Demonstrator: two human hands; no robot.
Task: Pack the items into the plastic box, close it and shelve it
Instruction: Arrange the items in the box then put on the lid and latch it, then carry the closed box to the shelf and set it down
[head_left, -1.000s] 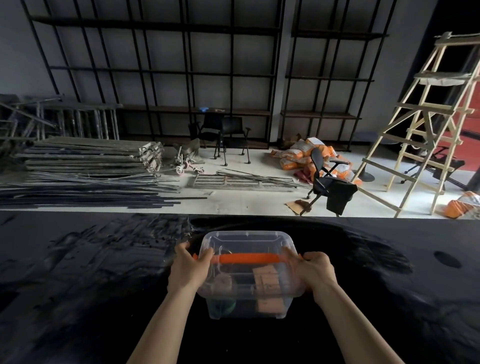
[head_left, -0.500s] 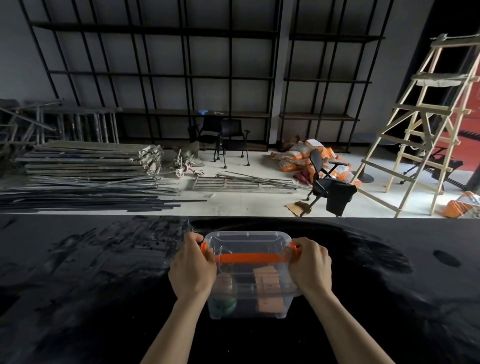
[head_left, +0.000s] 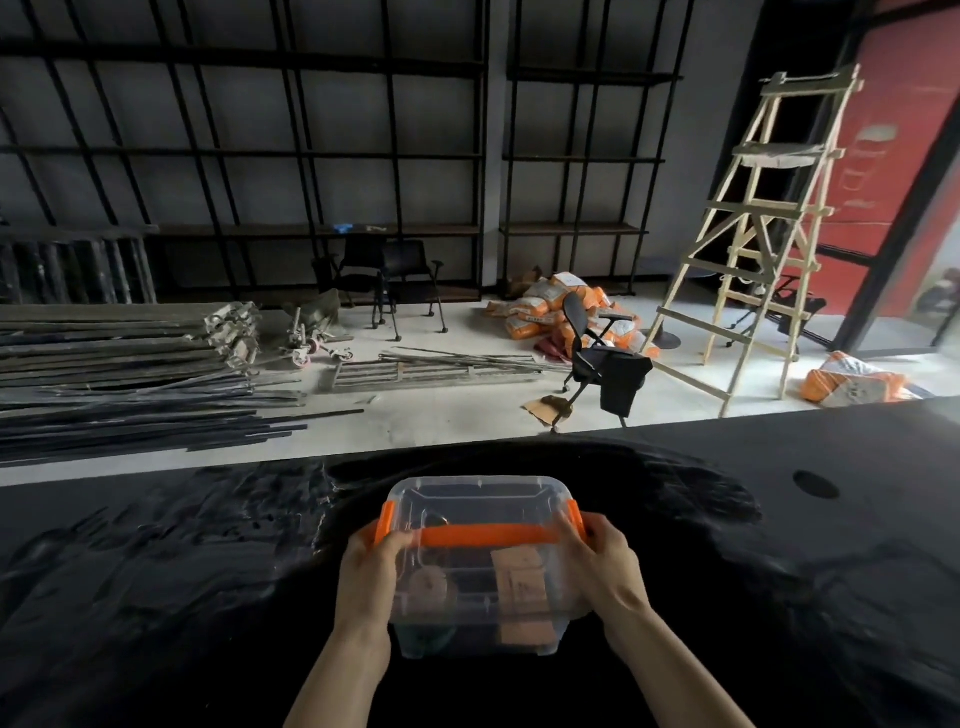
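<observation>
Black tabletop (head_left: 156, 597), clear plastic box (head_left: 480, 613) near its front edge, lid on.
Gripped at both sides: left hand (head_left: 371, 577) and right hand (head_left: 605, 564), fingers clenched by the orange handle (head_left: 485, 535); brown carton (head_left: 522, 582) and tape roll (head_left: 428, 584) inside, printing unreadable.

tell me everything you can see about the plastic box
The plastic box is clear and rectangular with rounded corners. Its clear lid is on, with orange clips at both ends and an orange handle lying across the top. It sits upright on the black table. The left hand and right hand grip its two ends. A brown carton and a roundish item show inside.
</observation>
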